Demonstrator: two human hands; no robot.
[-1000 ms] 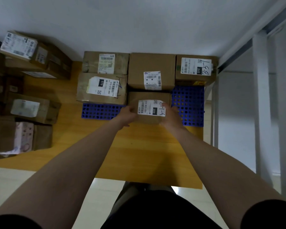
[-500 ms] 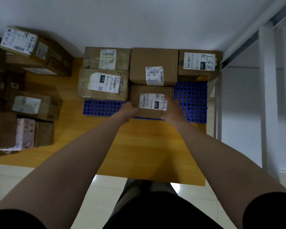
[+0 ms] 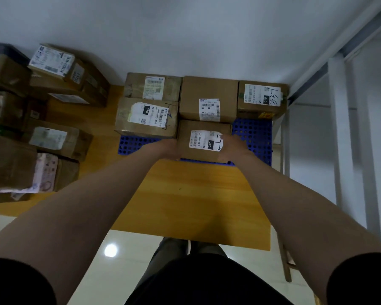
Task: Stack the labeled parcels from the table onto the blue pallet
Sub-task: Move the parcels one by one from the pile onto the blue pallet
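Parcel 032 lies flat with its label up and its long axis running left to right, at the front middle of the blue pallet, against the rear parcel. Both forearms reach straight forward. The left hand grips its left side. The right hand grips its right side, thumb on the label edge.

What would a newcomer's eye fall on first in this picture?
The left grip and the right grip hold the 032 parcel by its sides at the near edge of the blue pallet, in the middle. Four labelled parcels sit behind and beside it on the pallet, and more parcels wait on the table at the left.
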